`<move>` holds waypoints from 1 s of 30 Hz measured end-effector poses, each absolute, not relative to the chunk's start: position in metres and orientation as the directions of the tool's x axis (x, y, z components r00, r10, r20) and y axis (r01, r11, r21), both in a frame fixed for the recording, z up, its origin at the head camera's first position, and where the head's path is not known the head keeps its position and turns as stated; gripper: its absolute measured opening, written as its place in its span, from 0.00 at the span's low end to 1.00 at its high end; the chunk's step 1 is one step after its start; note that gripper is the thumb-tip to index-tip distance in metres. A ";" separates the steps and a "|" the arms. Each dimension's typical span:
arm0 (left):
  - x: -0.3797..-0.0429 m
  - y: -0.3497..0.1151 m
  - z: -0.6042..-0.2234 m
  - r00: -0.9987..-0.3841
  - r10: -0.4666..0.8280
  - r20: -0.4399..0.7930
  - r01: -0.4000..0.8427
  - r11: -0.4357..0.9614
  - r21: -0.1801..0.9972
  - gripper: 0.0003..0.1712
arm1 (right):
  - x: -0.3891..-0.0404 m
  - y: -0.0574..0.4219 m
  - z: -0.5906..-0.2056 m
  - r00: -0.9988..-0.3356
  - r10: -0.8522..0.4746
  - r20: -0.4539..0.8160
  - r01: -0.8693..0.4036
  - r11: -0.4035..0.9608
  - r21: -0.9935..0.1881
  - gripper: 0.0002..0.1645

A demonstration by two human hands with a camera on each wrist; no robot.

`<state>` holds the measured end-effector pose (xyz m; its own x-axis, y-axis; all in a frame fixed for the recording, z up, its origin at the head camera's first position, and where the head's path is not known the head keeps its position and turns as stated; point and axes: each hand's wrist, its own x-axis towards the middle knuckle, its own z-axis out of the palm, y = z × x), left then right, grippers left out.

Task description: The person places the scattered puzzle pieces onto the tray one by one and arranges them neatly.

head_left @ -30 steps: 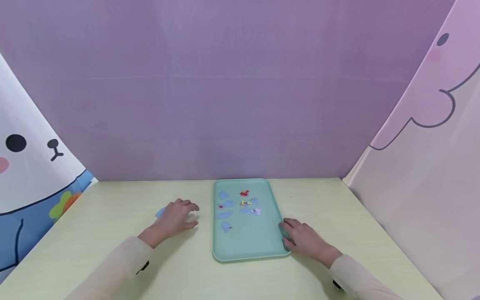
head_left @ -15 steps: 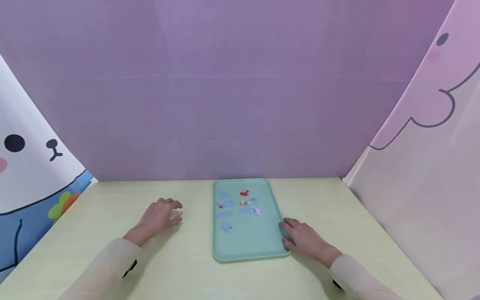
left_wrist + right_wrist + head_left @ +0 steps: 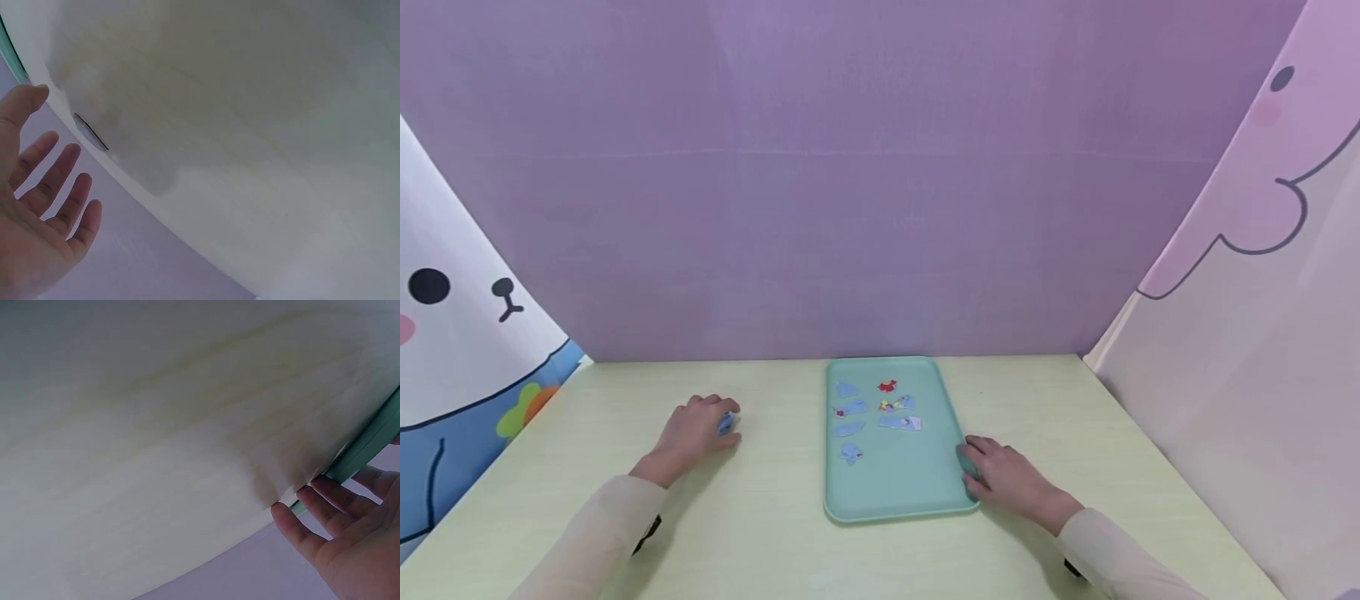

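My left hand hovers low over the table at the left, fingers loosely bent and thumb apart. A small flat blue piece shows in the gap between thumb and fingers. In the left wrist view that piece lies on the table, just beyond the spread fingers, with nothing gripped. My right hand rests on the right rim of a mint-green tray. Its relaxed fingers touch the tray's side in the right wrist view. Several flat printed pieces, mostly light blue, lie in the tray, including a blue strip.
Two loose columns of pieces fill the tray's left and middle, with a small red piece near the top. A pale wooden table carries everything. A purple backdrop stands behind it, with cartoon-printed cloths at the sides.
My left hand has moved left, and the blue piece, previously behind or under it, now shows between its thumb and fingers. My right hand has stayed on the tray's rim.
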<state>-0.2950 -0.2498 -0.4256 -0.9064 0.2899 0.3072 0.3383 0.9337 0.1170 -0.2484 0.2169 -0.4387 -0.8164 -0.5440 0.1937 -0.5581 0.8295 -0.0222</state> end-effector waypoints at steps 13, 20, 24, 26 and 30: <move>-0.296 -0.261 -0.429 -0.933 0.237 0.272 0.277 0.953 0.120 0.24 | -0.247 0.217 -0.438 -0.816 -0.544 0.196 -0.559 0.829 -0.027 0.24; -0.297 -0.267 -0.432 -0.938 0.223 0.264 0.269 0.951 0.155 0.22 | -0.248 0.217 -0.438 -0.816 -0.546 0.191 -0.559 0.829 -0.021 0.24; -0.298 -0.267 -0.433 -0.937 0.224 0.268 0.272 0.950 0.156 0.22 | -0.248 0.217 -0.438 -0.820 -0.542 0.187 -0.555 0.832 -0.022 0.24; -0.299 -0.268 -0.433 -0.934 0.226 0.278 0.275 0.949 0.154 0.21 | -0.249 0.217 -0.438 -0.819 -0.542 0.187 -0.555 0.832 -0.018 0.24; -0.298 -0.268 -0.434 -0.927 0.228 0.297 0.282 0.948 0.150 0.20 | -0.249 0.216 -0.439 -0.816 -0.547 0.188 -0.559 0.829 -0.011 0.24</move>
